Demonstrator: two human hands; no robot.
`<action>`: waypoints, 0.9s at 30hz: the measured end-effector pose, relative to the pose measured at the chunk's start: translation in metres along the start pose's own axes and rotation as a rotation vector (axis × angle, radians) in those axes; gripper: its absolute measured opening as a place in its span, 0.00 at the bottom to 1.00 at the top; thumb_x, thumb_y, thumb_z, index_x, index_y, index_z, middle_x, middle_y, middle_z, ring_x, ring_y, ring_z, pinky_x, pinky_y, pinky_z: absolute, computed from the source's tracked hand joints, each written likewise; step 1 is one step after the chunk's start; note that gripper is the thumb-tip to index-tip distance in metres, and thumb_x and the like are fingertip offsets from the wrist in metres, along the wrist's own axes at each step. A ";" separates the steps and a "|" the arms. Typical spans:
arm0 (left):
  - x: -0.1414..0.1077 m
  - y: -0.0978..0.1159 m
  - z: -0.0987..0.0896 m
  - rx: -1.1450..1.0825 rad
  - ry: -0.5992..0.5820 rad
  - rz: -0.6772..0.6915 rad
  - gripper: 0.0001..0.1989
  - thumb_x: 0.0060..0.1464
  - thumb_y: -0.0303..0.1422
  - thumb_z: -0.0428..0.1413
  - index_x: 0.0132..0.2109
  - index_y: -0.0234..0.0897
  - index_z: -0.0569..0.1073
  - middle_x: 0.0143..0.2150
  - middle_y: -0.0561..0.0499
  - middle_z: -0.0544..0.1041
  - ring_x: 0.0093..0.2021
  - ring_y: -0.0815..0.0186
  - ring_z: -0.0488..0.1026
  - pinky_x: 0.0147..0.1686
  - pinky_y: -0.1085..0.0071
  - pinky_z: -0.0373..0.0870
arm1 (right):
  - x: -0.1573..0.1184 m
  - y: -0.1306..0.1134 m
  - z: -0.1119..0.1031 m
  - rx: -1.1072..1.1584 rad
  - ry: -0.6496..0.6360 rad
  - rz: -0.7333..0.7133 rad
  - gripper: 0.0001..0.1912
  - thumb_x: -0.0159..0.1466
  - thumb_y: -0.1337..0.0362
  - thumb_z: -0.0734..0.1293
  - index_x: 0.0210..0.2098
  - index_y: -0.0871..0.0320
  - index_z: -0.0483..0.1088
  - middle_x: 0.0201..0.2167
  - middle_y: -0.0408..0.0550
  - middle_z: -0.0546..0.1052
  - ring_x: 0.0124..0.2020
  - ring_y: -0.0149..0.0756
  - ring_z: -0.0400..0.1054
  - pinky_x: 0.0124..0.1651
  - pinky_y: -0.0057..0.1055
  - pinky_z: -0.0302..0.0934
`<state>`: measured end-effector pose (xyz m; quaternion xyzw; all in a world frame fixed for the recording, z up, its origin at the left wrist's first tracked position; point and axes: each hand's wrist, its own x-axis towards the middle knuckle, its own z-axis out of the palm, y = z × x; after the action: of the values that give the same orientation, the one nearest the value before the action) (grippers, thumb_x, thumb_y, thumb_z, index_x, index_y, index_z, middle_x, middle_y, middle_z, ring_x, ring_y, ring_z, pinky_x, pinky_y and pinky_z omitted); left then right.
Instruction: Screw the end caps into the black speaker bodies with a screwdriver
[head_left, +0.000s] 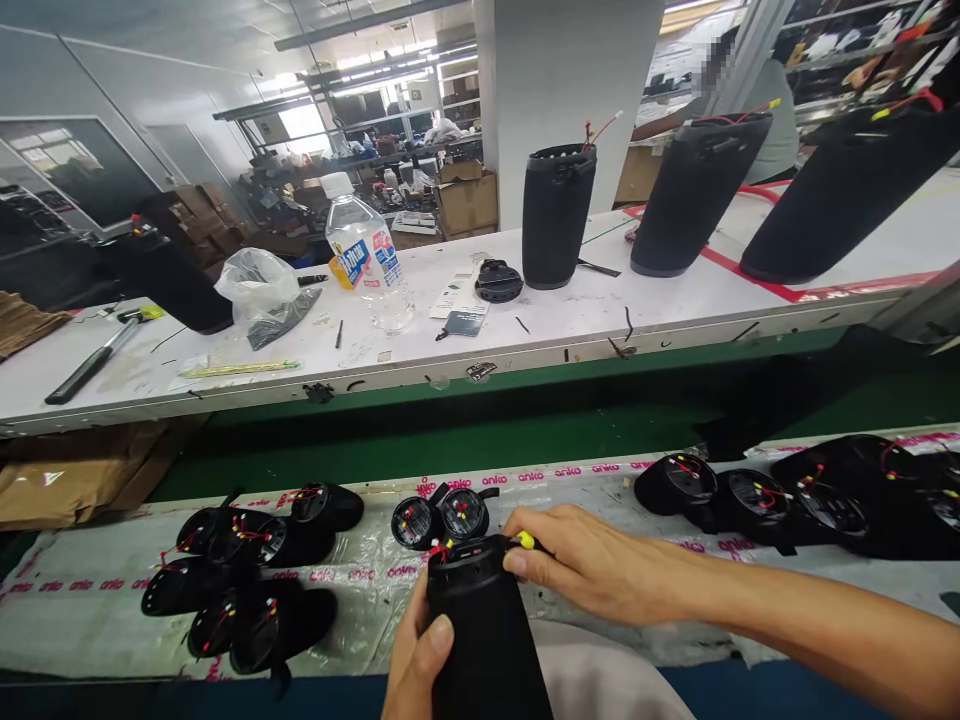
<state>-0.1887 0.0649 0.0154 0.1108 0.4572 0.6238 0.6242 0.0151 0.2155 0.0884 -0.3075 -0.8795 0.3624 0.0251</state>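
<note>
My left hand [421,655] is wrapped round the side of a black, fabric-covered speaker housing [487,640], which stands tilted close in front of me. Red wires with small connectors [439,548] stick out at the left of its open top. At the right of the rim my right hand [559,560] is closed, thumb and fingers pinched together. A yellow piece with a dark part [526,540] shows at those fingers; I cannot make out what it is. Just beyond the held housing lie two similar housings [463,512], wires showing at their open ends.
More housings lie in groups at left [259,620] and right [682,485] on the plastic-covered lower surface [360,640]. The white bench [420,345] beyond bears upright housings [559,215], a bottle [367,260], a plastic bag [259,285] and a black-handled tool [94,365]. A person [772,120] is behind it.
</note>
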 end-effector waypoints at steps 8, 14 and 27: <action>-0.006 0.002 0.017 0.003 -0.084 0.018 0.25 0.59 0.47 0.67 0.59 0.42 0.87 0.62 0.41 0.85 0.74 0.36 0.70 0.75 0.46 0.63 | -0.001 -0.017 -0.008 -0.280 -0.092 -0.116 0.17 0.84 0.51 0.59 0.46 0.55 0.71 0.37 0.46 0.81 0.33 0.41 0.72 0.37 0.36 0.54; -0.008 0.000 0.022 -0.022 -0.030 0.058 0.28 0.57 0.47 0.69 0.62 0.44 0.85 0.63 0.43 0.85 0.74 0.36 0.69 0.76 0.46 0.62 | 0.003 -0.020 -0.004 -0.466 -0.064 -0.216 0.15 0.82 0.53 0.64 0.42 0.56 0.70 0.34 0.45 0.80 0.29 0.36 0.70 0.31 0.37 0.45; 0.001 -0.004 0.006 0.104 -0.050 0.028 0.41 0.55 0.50 0.70 0.72 0.44 0.75 0.65 0.38 0.84 0.71 0.36 0.74 0.74 0.44 0.64 | 0.004 -0.011 0.004 -0.565 -0.024 -0.312 0.14 0.82 0.55 0.64 0.42 0.57 0.69 0.32 0.45 0.80 0.26 0.35 0.70 0.28 0.36 0.43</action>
<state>-0.1818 0.0679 0.0154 0.1649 0.4715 0.6050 0.6200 0.0048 0.2091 0.0924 -0.1597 -0.9820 0.0994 -0.0162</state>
